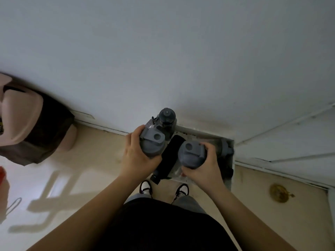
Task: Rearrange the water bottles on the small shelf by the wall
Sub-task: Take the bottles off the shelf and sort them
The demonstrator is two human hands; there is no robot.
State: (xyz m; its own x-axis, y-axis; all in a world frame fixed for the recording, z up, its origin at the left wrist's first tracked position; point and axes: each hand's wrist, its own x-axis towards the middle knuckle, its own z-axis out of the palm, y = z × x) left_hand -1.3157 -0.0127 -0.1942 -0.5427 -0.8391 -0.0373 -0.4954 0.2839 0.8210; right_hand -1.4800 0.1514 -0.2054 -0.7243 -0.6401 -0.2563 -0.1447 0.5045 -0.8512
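Seen from above, the left hand [138, 156] is wrapped around a grey plastic water bottle with a flip-top lid [153, 143], fingers curled around its left side and thumb closing under the near edge. The right hand [203, 166] grips a second grey plastic bottle with the same kind of lid [192, 153], fingers over its right side and thumb along the near rim. Both bottles are upright, side by side but apart, above the small white shelf [230, 171] that sits against the pale wall [163, 51]. Between the two held bottles a black cylindrical bottle [168, 156] lies on its side, slanting from the shelf's back toward its near edge, its cap end just past the front. Behind the left-hand bottle, close to the wall, a dark grey bottle with a round screw cap [167, 117] stands upright. A clear bottle with a grey lid [224, 147] lies at the shelf's right end, partly hidden by the right hand. Black-and-white sneakers [146, 189] stand on the beige floor [101, 142] just in front of the shelf. A brown and pink bag [36, 131] hangs at the left.
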